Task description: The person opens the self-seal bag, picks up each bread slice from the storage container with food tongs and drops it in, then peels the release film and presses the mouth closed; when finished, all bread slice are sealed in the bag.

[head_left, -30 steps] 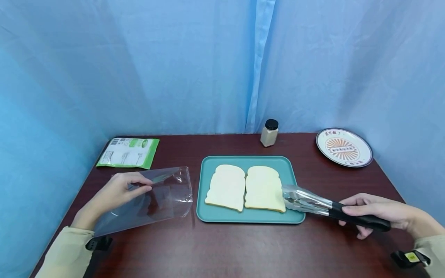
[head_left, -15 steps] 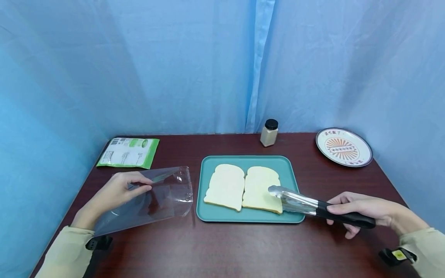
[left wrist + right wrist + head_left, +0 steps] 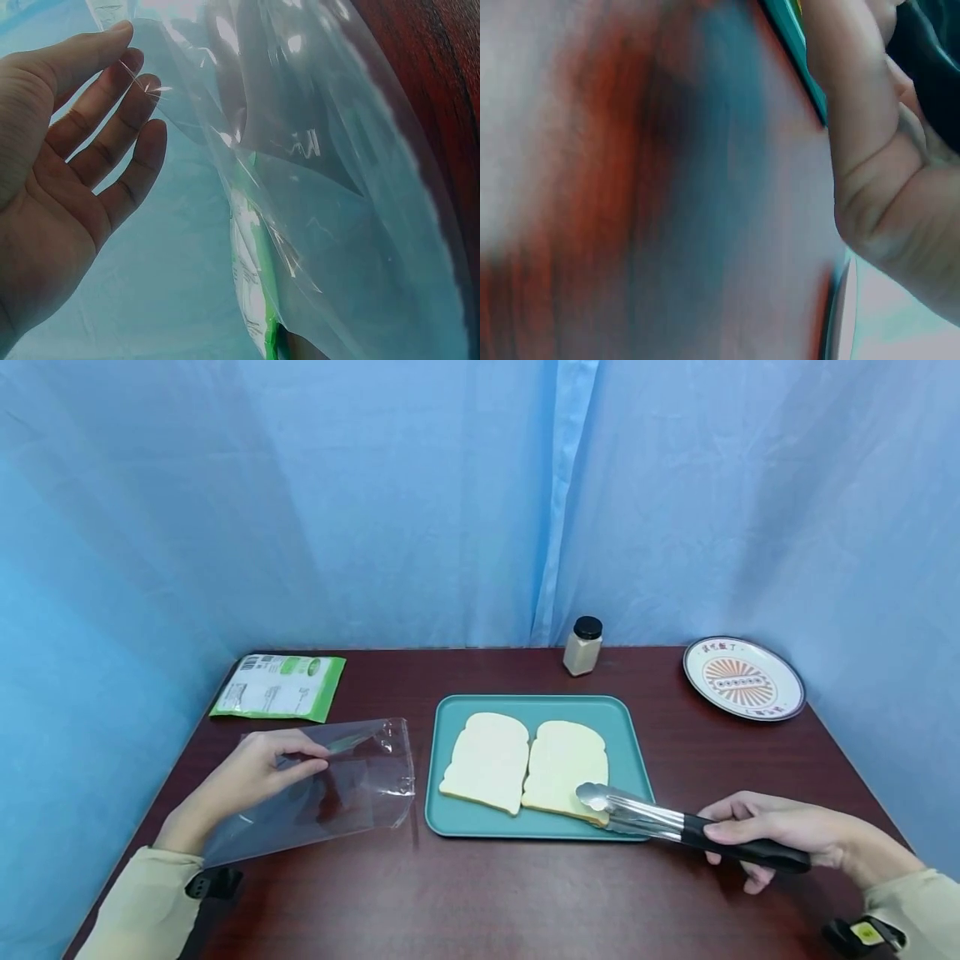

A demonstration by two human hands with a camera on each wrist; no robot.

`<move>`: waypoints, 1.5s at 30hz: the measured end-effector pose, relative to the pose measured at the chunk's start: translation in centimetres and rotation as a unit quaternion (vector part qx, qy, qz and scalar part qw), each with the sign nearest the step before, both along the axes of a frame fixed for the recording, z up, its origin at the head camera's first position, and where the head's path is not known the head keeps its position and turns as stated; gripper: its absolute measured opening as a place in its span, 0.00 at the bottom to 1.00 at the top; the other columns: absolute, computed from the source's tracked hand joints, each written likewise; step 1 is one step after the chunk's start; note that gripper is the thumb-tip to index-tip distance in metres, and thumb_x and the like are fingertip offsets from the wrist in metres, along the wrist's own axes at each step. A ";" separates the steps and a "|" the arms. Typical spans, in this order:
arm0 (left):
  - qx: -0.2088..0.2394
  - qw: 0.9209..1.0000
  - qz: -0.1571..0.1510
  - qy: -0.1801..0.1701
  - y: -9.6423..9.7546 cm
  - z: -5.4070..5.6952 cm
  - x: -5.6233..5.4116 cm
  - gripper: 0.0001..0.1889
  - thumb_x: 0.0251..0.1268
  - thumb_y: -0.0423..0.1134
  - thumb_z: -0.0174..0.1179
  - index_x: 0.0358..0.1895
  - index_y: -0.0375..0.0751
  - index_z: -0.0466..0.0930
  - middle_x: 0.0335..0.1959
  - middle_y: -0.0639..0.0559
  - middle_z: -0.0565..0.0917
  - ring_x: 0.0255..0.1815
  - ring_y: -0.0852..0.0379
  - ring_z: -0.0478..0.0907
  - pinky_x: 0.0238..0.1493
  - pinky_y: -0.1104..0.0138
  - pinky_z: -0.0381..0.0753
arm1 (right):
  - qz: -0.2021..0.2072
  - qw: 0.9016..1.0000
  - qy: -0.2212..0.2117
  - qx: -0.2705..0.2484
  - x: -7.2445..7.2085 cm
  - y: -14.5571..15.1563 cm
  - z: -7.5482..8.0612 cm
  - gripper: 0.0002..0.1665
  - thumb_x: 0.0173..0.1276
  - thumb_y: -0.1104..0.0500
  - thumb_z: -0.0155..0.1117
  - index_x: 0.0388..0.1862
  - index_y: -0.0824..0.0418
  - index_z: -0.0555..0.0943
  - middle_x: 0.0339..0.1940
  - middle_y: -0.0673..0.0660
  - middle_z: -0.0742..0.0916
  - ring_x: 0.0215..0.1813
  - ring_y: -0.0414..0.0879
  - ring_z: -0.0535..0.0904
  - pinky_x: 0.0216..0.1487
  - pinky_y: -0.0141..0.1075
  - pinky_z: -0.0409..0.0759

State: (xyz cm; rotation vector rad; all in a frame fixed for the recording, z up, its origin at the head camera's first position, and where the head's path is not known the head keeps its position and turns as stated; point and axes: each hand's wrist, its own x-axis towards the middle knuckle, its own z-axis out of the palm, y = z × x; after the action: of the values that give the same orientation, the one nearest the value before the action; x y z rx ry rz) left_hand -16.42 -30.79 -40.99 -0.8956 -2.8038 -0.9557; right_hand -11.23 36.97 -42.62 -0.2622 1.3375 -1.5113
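Note:
Between thumb and fingertips, my left hand (image 3: 262, 777) pinches the edge of a clear plastic bag (image 3: 375, 797), its mouth side lifted; the left wrist view shows the bag (image 3: 330, 195) hanging from the hand (image 3: 75, 142). My right hand (image 3: 787, 833) grips metal tongs (image 3: 645, 814) by their black handle. Two bread slices lie side by side on a teal tray (image 3: 628, 752): a left slice (image 3: 487, 760) and a right slice (image 3: 566, 760). One tong tip lies over the right slice's near right corner; the other tip is hidden. The right wrist view shows mainly the hand (image 3: 877, 135) and blurred table.
A green and white packet (image 3: 277, 687) lies at the back left. A black-capped jar (image 3: 582, 646) stands behind the tray, and a patterned plate (image 3: 742, 679) is at the back right. Blue curtains (image 3: 405, 502) surround the dark wooden table (image 3: 487, 902).
The right hand and tongs have moved left, from the right slice's edge onto it, then slightly nearer to me. The slices have shifted slightly. The left hand stays still.

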 end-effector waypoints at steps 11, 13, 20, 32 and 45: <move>0.000 1.000 0.003 -0.001 0.1 -0.1 -0.1 0.13 0.58 0.29 0.73 0.46 0.44 0.90 0.40 0.62 0.87 0.36 0.65 0.81 0.33 0.65 0.83 | -0.050 0.995 0.080 0.029 0.4 1.0 0.7 0.19 0.81 0.69 0.43 0.62 0.83 0.69 0.41 0.61 0.86 0.27 0.44 0.85 0.37 0.47 0.87; 0.000 1.000 0.002 0.000 0.1 -0.1 -0.1 0.13 0.58 0.29 0.74 0.46 0.45 0.90 0.40 0.62 0.87 0.36 0.65 0.81 0.33 0.65 0.83 | -0.051 0.995 0.080 0.024 0.2 1.7 1.0 0.20 0.82 0.68 0.41 0.64 0.82 0.67 0.43 0.61 0.85 0.28 0.44 0.84 0.38 0.46 0.87; -0.004 1.000 -0.002 0.003 0.2 -0.1 -0.3 0.13 0.59 0.29 0.73 0.47 0.45 0.90 0.40 0.62 0.87 0.36 0.65 0.81 0.34 0.65 0.83 | -0.105 0.990 0.081 0.056 -0.2 4.2 1.4 0.21 0.84 0.65 0.39 0.66 0.64 0.76 0.49 0.63 0.85 0.31 0.46 0.85 0.41 0.48 0.87; -0.006 1.000 -0.005 0.006 0.4 0.0 -0.4 0.13 0.60 0.30 0.73 0.47 0.46 0.89 0.40 0.61 0.87 0.36 0.66 0.80 0.33 0.65 0.82 | -0.141 0.984 0.070 0.079 -0.2 3.5 -0.7 0.20 0.85 0.60 0.41 0.64 0.56 0.79 0.50 0.60 0.86 0.31 0.44 0.84 0.46 0.52 0.86; -0.019 0.999 0.007 0.028 0.4 1.0 -0.6 0.14 0.57 0.29 0.74 0.46 0.47 0.90 0.42 0.59 0.88 0.38 0.64 0.81 0.34 0.65 0.83 | -0.126 0.981 0.123 0.083 0.5 2.6 1.1 0.20 0.85 0.63 0.41 0.67 0.58 0.76 0.49 0.63 0.85 0.31 0.46 0.84 0.50 0.57 0.83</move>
State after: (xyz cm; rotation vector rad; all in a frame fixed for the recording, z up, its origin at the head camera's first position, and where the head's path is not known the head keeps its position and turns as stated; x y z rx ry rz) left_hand -17.03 -30.37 -39.96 -0.8926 -2.7870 -0.8634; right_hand -10.76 39.60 -41.52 -0.1820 1.7375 -1.6023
